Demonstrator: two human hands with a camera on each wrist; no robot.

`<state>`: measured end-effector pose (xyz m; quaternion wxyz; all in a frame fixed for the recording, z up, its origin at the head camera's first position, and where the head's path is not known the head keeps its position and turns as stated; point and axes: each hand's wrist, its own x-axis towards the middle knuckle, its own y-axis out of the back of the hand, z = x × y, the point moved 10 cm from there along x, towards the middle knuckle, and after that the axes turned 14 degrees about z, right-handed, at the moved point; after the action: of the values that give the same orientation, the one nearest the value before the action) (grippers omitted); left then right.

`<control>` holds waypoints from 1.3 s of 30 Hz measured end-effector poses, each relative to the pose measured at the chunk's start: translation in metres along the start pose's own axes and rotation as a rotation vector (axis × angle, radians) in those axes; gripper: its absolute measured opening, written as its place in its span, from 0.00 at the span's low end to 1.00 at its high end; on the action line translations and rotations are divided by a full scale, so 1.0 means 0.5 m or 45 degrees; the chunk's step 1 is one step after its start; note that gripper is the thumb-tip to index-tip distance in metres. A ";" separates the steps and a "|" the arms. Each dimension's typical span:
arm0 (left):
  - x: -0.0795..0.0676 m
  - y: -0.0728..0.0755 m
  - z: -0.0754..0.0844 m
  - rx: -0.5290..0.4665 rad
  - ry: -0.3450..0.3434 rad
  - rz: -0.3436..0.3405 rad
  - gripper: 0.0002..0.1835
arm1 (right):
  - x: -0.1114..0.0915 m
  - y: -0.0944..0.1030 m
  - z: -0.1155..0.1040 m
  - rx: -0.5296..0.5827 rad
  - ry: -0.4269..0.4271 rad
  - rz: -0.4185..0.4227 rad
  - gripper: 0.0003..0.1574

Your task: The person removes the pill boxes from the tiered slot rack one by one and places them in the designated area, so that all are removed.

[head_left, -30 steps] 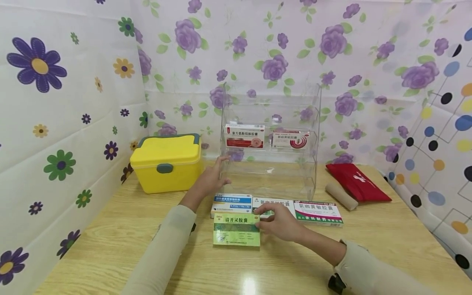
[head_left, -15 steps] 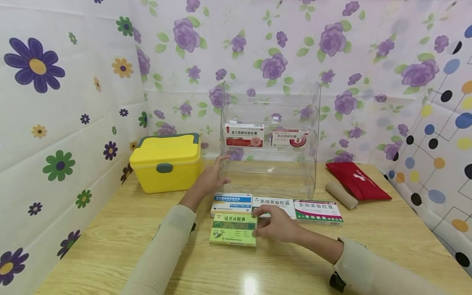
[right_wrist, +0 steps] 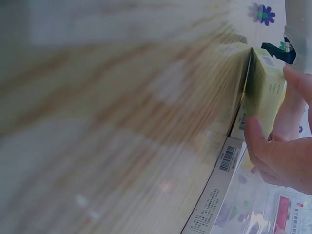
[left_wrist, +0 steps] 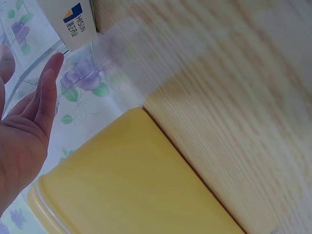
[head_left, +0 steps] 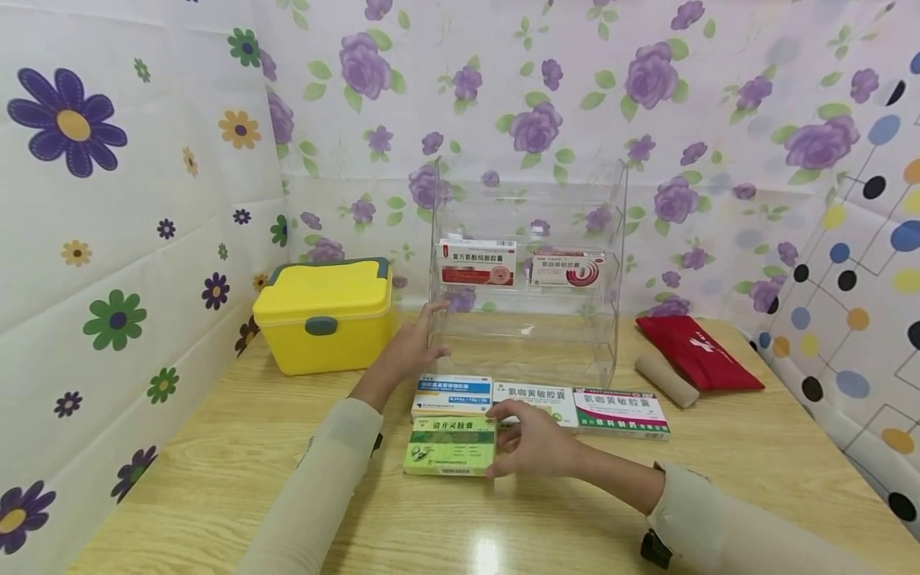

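My right hand holds the right end of a green medicine box, thumb at the near corner and index finger at the far corner. The box lies against the front of a blue and white medicine box; in the right wrist view the green box's end shows between thumb and finger. At the left side of a clear acrylic rack, my left hand rests with its fingers extended, also seen in the left wrist view beside the panel. Whether it bears on the rack is unclear.
Beside the blue box lie a white and green box and a magenta-green box. Two red and white boxes stand on the rack. A yellow lidded case is left; a tan roll and red pouch are right.
The right hand and green box have shifted slightly left, and the box now sits squarer below the blue one. The left hand stays in place.
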<state>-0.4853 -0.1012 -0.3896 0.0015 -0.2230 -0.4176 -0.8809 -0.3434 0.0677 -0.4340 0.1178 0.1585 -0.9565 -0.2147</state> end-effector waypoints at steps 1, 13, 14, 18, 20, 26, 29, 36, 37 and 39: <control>0.000 0.001 0.001 -0.001 0.004 0.000 0.46 | 0.001 -0.001 -0.001 -0.006 0.003 -0.002 0.48; 0.003 -0.005 -0.009 0.004 0.039 -0.012 0.47 | 0.000 -0.011 -0.009 -0.162 0.063 -0.004 0.44; 0.003 -0.005 -0.010 0.005 0.040 -0.012 0.47 | 0.000 -0.011 -0.009 -0.188 0.076 -0.006 0.44; 0.005 -0.006 -0.011 0.012 0.031 -0.012 0.47 | 0.002 -0.013 -0.013 -0.275 0.136 -0.011 0.44; 0.005 -0.003 -0.010 0.008 0.025 -0.008 0.46 | 0.002 -0.014 -0.017 -0.303 0.152 -0.012 0.43; 0.002 0.000 -0.003 0.012 -0.006 -0.007 0.46 | -0.001 -0.017 -0.026 -0.350 0.172 -0.010 0.42; 0.001 0.000 -0.003 0.012 -0.008 -0.012 0.46 | -0.002 -0.019 -0.023 -0.363 0.165 -0.016 0.42; 0.000 -0.002 -0.003 0.008 -0.007 -0.012 0.46 | -0.003 -0.025 -0.019 -0.418 0.179 -0.039 0.41; 0.000 -0.002 -0.003 0.008 -0.007 -0.010 0.46 | -0.003 -0.026 -0.020 -0.424 0.189 -0.041 0.41; 0.000 -0.002 -0.004 0.009 -0.007 -0.010 0.46 | -0.004 -0.029 -0.022 -0.425 0.203 -0.054 0.40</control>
<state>-0.4861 -0.1021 -0.3918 -0.0023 -0.2237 -0.4217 -0.8787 -0.3346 0.0520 -0.4310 0.2133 0.1731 -0.8917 -0.3597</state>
